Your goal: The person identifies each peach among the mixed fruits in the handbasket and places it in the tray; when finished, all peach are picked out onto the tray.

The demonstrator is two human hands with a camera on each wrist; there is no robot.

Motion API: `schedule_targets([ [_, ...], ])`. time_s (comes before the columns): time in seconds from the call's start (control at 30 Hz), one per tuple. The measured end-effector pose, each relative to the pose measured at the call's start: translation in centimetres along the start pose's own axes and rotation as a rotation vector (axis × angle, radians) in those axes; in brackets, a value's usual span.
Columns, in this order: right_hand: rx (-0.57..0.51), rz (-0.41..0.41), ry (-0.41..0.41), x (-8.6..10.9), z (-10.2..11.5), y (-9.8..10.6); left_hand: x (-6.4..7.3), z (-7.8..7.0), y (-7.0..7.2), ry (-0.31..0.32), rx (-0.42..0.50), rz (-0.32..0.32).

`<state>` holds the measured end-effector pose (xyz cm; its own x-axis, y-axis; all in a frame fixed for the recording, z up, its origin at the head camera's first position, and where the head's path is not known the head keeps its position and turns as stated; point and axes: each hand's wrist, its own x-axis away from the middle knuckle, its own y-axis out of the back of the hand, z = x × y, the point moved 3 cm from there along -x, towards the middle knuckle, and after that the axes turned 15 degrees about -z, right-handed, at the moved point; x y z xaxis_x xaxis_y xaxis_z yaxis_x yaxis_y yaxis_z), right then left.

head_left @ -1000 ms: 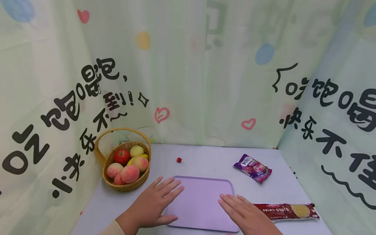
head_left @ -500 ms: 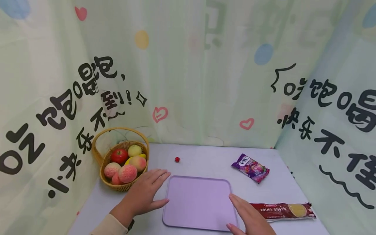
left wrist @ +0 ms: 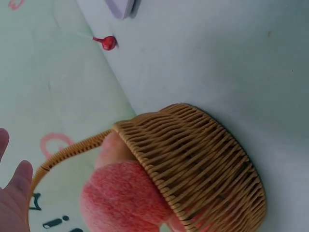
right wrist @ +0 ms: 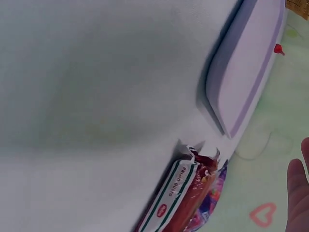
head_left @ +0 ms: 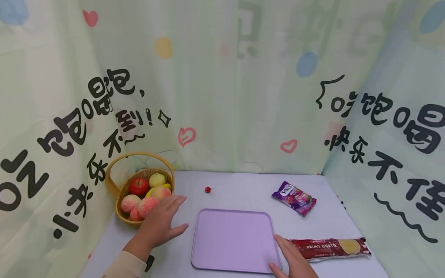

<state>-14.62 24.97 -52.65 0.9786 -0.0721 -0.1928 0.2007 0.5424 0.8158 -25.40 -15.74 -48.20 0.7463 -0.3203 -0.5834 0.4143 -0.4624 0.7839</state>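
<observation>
Tray: a lilac tray (head_left: 234,241) lies flat on the white table (head_left: 243,193) in front of the person; I place everything else by it.
Left hand: the left hand (head_left: 156,224) is left of the tray, clear of its edge, fingers extended and thumb apart, gripping nothing. From the head view it overlaps the near side of the basket; whether it touches I cannot tell.
Right hand: the right hand (head_left: 293,258) is at the tray's near right edge, fingers stretched out, nothing in its grasp; contact with the tray is unclear.
Basket: the wicker basket (left wrist: 203,164) stands beyond the tray's left edge, handle up, holding a red apple (head_left: 138,187), peaches (head_left: 148,205) and other fruit.
Spaghetti pack: the red spaghetti pack (head_left: 330,248) lies right of the tray, its left end behind the right hand.
Sweets packet: the purple packet (head_left: 294,199) lies beyond the tray's far right corner.
Red fruit: one tiny red fruit (head_left: 208,189) with a stem sits past the tray's far edge.
Change: a second ago both hands reached over the tray; now they have spread outward, the left towards the basket. To my eye, nothing is picked up yet.
</observation>
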Motion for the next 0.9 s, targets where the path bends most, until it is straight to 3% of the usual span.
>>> schedule_targets([
  [0.2, 0.0, -0.046, -0.004, 0.0, -1.2, -0.7, 0.0, 1.5, -0.3, 0.104, 0.008, -0.024],
  [0.5, -0.002, -0.003, -0.106, -0.3, -2.7, -1.8, 0.4, 3.1, -1.1, 0.148, 0.046, -0.055],
  [0.77, -0.021, 0.037, -0.193, -0.6, -3.8, -2.6, 0.2, 4.3, -1.0, 0.104, 0.03, -0.154],
  [0.9, -0.025, 0.04, -0.22, -0.9, -4.1, -3.1, 0.2, 4.8, -0.8, 0.122, 0.042, -0.184],
])
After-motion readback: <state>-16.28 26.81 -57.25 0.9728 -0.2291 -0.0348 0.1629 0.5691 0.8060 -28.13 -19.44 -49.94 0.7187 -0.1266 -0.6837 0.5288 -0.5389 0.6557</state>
